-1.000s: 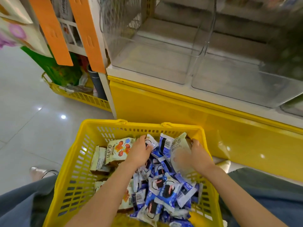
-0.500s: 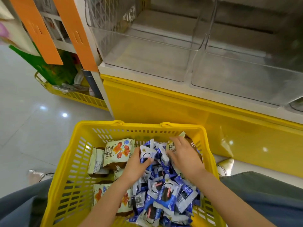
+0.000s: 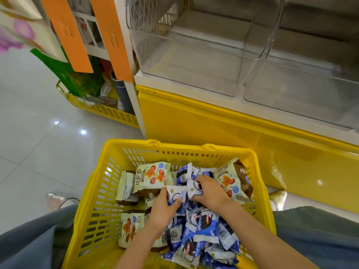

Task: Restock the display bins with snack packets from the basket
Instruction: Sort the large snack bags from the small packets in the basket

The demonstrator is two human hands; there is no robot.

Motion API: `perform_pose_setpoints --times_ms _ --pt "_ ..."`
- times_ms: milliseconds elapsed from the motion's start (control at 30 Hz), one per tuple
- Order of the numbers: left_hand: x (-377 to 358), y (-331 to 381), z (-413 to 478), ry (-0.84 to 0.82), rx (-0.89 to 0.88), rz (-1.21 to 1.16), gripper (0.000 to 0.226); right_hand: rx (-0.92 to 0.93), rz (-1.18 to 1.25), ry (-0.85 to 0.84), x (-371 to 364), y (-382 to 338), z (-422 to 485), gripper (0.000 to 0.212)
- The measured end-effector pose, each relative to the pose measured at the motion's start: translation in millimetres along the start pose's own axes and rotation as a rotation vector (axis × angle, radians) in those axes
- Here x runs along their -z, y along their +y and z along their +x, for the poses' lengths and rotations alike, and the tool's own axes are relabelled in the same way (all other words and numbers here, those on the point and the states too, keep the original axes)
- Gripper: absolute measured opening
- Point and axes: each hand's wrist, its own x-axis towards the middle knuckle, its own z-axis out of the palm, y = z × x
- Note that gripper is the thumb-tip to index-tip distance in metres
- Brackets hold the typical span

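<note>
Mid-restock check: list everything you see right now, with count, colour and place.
Basket: one, yellow, on the floor in front of the cabinet.
Blue-and-white packets: many, heaped in the basket's right half.
Cream packets: several, with a red picture, along the basket's left side and in its far right corner.
Display bins: two in view, clear, side by side on the white shelf; no packets seen inside.
Cabinet: one, yellow, beneath the bins.
Orange strips: two, hanging at upper left.
Second basket: one, yellow, on the floor at left, holding mixed goods.
Floor: white glossy tiles.
Left hand: grips a blue-and-white packet.
Right hand: grips blue-and-white packets.
</note>
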Motion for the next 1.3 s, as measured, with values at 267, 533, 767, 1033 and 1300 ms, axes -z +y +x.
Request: perform_pose_setpoints --times_ms 267,533,767,1033,1300 --pt "22 18 -21 0.0 -0.002 -0.194 0.052 0.013 0.5 0.163 34 5 -41 0.051" --pt "-13 46 -53 -0.226 -0.283 -0.05 0.024 0.031 0.321 0.369 61 25 -98 0.047" --pt "-40 26 -74 -0.559 -0.525 0.413 0.033 -0.09 0.16 -0.127 55 45 -136 0.029" --pt "5 29 -38 -0.079 -0.559 0.427 0.033 -0.025 0.106 0.02 71 32 -126 0.055" --pt "-8 -4 -1 -0.205 -0.092 0.292 0.067 -0.019 0.28 0.174 31 1 -9 0.044"
